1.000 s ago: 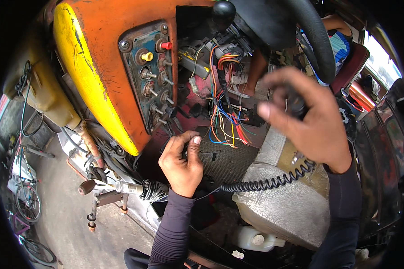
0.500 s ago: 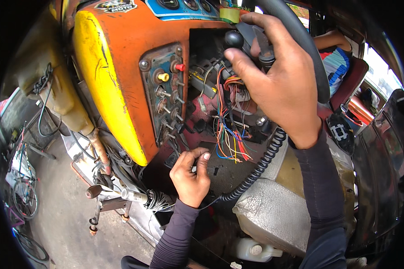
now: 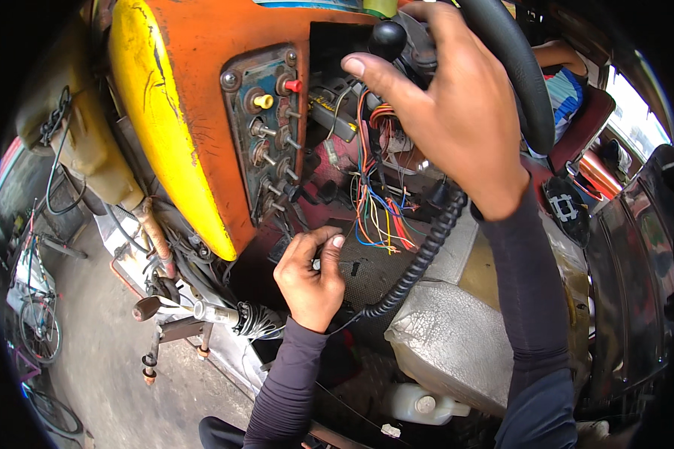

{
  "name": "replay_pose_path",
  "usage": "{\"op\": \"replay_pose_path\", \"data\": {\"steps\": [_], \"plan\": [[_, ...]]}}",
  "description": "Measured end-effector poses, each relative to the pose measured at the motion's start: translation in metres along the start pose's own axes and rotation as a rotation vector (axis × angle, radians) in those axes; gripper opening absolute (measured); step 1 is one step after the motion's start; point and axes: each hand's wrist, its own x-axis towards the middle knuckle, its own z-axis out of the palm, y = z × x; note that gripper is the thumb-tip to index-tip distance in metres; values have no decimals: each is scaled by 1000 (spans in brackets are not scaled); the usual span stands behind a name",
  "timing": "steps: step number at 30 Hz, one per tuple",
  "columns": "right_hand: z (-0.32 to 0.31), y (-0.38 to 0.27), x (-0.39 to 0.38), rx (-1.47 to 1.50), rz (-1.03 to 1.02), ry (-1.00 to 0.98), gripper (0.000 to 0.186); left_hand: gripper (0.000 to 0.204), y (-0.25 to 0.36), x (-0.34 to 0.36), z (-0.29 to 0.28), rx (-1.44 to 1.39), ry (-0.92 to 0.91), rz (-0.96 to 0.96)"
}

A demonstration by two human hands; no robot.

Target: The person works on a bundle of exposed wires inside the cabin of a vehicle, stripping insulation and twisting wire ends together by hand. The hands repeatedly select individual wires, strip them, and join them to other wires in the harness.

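Observation:
My right hand (image 3: 464, 105) is raised beside the black steering wheel (image 3: 513, 71), its thumb stretched well apart from the fingers. Its fingertips reach toward the dark steering column (image 3: 419, 54), partly hidden behind the hand. A round black lever knob (image 3: 387, 40) sits just above the thumb. Lower down, my left hand (image 3: 311, 280) is closed with thumb and forefinger pinched; what lies in it, if anything, is too small to name. To its right dangles a bundle of loose coloured wires (image 3: 386, 213) with frayed ends.
An orange dashboard (image 3: 195, 52) with a yellow edge carries a panel of toggle switches (image 3: 266, 142). A coiled black cord (image 3: 430, 258) crosses in front of a silver-covered box (image 3: 449, 337). A white plastic jug (image 3: 424, 405) stands below. Another person's arm (image 3: 562, 56) shows at right.
The view has shifted, so the dashboard and wires sit slightly higher and further left. My right thumb has spread further from its fingers. My left hand keeps its pinch.

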Motion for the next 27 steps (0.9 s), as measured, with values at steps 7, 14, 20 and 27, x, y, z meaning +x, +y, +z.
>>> {"op": "replay_pose_path", "data": {"steps": [7,14,20,27], "plan": [[-75,0,-75,387,542,-964,36,7,-2,2,-3,7,22,-8],[-59,24,-135,329,489,-1200,34,7,1,4,-1,3,32,9],[-51,17,-127,235,367,-1239,30,7,-2,3,0,3,32,18],[-42,11,-118,118,258,-1309,27,6,-1,4,0,0,46,42]]}}
